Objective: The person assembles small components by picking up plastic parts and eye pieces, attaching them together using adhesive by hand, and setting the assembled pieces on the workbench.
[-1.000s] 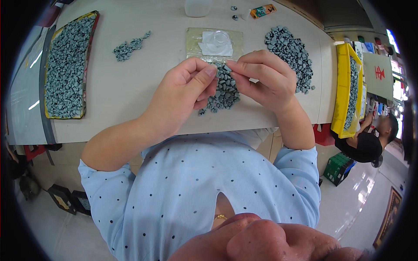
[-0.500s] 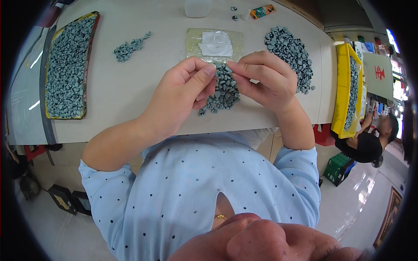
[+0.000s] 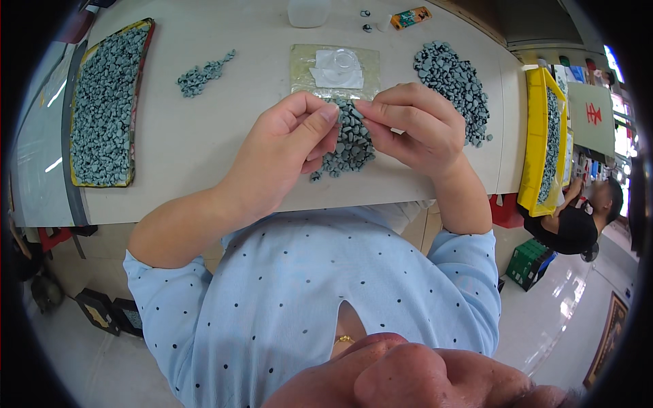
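Above a small heap of grey-green, dark-edged stone-like pieces [image 3: 352,146], my two hands are close together with the fingertips almost meeting. My left hand [image 3: 289,132] is closed, thumb pressed against the bent forefinger; whatever sits in that pinch is too small to make out. Thumb and forefinger of my right hand [image 3: 418,126] pinch together at what looks like one small grey-green piece [image 3: 356,113]. Just beyond the fingertips lies a yellowish translucent mat [image 3: 300,64], bearing white paper [image 3: 333,76] and a clear ring-shaped thing [image 3: 345,60].
A larger heap of pieces [image 3: 452,88] lies right, a small cluster [image 3: 198,79] left. A filled tray [image 3: 145,68] stands far left, a yellow tray [image 3: 532,136] at the right edge. A clear container [image 3: 308,13] and an orange-green packet [image 3: 411,18] are at the back.
My right hand has dropped very slightly toward me. Both hands keep their pinching pose, and the heaps look the same.
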The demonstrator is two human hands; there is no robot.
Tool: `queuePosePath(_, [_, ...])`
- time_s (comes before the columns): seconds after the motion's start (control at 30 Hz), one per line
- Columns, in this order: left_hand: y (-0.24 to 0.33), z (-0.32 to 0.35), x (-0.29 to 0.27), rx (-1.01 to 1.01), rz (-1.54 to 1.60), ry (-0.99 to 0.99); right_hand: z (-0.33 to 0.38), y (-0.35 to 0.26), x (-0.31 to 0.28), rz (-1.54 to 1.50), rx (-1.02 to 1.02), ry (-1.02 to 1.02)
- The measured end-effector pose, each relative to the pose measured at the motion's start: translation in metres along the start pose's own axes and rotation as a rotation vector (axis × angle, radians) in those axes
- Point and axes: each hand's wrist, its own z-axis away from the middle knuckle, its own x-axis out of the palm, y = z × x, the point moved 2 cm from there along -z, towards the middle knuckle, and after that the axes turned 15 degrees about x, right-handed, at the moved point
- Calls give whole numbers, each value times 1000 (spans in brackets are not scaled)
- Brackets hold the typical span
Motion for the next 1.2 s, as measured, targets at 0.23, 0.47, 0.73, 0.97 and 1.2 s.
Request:
queuePosePath(0.23, [-1,-1,0,-3,5,10,1,-3,-2,36,37,25])
queuePosePath(0.47, [-1,-1,-1,-13,33,-12,2,-1,1,54,68,47])
queuePosePath(0.73, [-1,0,-1,-45,97,-43,3,-4,4,94,-9,0])
queuePosePath(0.97, [1,0,0,-26,66,-52,9,7,11,-663,910,-112])
queuePosePath(1.2, [1,0,1,-30,55,-42,10,10,12,-1018,1141,-184])
